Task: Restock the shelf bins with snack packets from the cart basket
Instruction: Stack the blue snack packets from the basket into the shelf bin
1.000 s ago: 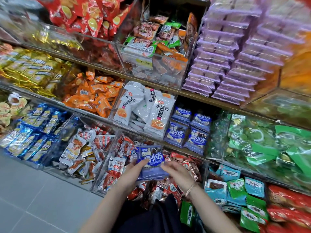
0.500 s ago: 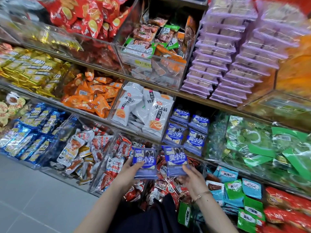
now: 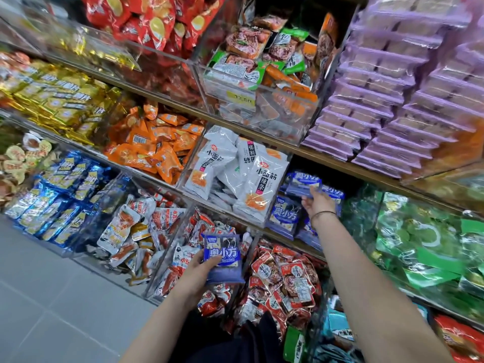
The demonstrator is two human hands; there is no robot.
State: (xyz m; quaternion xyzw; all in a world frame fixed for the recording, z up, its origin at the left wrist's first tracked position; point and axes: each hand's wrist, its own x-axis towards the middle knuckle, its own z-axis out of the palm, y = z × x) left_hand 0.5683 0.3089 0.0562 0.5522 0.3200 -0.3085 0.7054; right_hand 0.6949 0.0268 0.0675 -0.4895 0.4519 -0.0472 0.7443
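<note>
- The right hand [image 3: 318, 203] is up at the middle shelf, its fingers pinching one blue packet [image 3: 301, 183] by the lower edge, over the bin [image 3: 288, 231] of matching blue stock.
- The left hand [image 3: 199, 271] waits lower down, fingers curled under a second packet [image 3: 222, 255] with the thumb on its face. It hangs over the red packets [image 3: 282, 271] on the shelf below.
- The cart basket cannot be made out clearly at the bottom of the view.
- Risk: an edge pinch on slick film is weak. If it is let go too early, the packet may slide off the tilted stock and drop to the lower shelf.
- Risk: the white packets [image 3: 256, 179] sit just beside this bin, so a release too far left would land the packet among the wrong stock.
- Risk: the eyes seem to be on the upper packet, so the left grip may slacken and let the second packet fall among the red ones, where it would be easy to miss.
</note>
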